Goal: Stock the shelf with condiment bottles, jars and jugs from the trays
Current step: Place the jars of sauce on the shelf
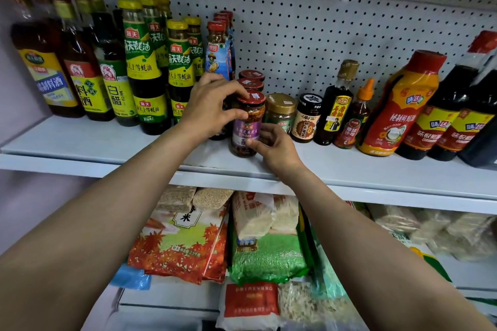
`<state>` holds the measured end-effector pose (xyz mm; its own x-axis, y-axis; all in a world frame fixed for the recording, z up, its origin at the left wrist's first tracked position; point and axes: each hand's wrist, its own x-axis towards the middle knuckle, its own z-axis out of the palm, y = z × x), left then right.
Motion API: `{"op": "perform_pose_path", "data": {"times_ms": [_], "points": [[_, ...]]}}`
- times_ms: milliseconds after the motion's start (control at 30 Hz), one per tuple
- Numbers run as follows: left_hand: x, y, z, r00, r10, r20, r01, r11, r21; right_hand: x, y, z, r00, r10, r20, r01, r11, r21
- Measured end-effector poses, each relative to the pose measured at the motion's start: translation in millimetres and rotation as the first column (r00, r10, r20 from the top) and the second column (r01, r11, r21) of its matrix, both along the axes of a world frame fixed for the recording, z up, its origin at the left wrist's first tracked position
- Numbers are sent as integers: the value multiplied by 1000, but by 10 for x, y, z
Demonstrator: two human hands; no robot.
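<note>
Both hands, L (212, 105) & R (274, 146), grip red-lid jar (247, 126) on shelf (107, 142).

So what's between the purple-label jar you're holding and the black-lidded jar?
One gold-lidded jar stands between the purple-label jar and the black-lidded jar, per the head view.

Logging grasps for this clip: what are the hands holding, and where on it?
Both hold the red-lidded jar: left hand grips around its lid and neck, right hand pinches its lower body.
</note>
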<state>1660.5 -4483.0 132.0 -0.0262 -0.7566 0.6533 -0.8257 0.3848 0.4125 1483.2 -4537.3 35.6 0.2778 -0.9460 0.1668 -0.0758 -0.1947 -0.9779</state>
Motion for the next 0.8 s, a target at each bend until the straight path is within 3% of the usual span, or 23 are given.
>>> {"op": "perform_pose_path", "data": {"times_ms": [800], "points": [[62, -322, -32, 975, 108, 196, -88, 990, -106, 238, -263, -95, 974, -224, -34, 223, 974, -38]]}}
